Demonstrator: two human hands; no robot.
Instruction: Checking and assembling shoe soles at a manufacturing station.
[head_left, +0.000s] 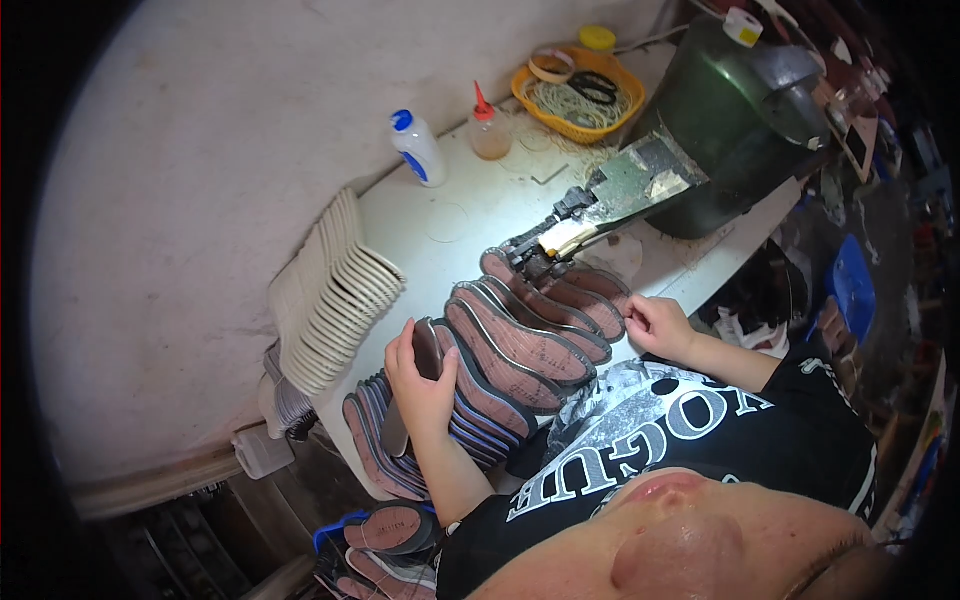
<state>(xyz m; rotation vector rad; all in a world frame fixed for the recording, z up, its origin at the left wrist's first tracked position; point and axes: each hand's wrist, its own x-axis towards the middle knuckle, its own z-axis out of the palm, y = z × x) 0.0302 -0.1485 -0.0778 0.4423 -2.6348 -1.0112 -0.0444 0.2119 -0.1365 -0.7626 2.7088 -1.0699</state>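
We are finding the left hand (420, 385) closed in a firm grip around the near end of one shoe sole (428, 350) in the overlapping row of soles (520, 340), thumb on one side and fingers wrapping the other. The right hand (655, 325) is resting at the right end of that row, fingertips pinching lightly at the edge of the last sole; we cannot tell whether anything small is held between them.

The row is lying fanned across the white bench (450, 225), brown faces up with dark rims, running from the near left up to the foot of the green stitching machine (730, 110). The farthest sole is sitting under the machine's head (545, 250), so we are judging that the work is standing at the far end of the row while the soles nearer the body are waiting. A further batch of soles (385, 530) is lying below the bench edge.

To the left, a stack of pale insoles (335, 290) is leaning at the bench's left edge, just beside the row. Far on the bench are standing a white bottle with blue cap (418, 148), a red-tipped glue bottle (488, 128) and an orange basket (580, 95). Open bench is showing only between the bottles and the row; the near edge is crowded.
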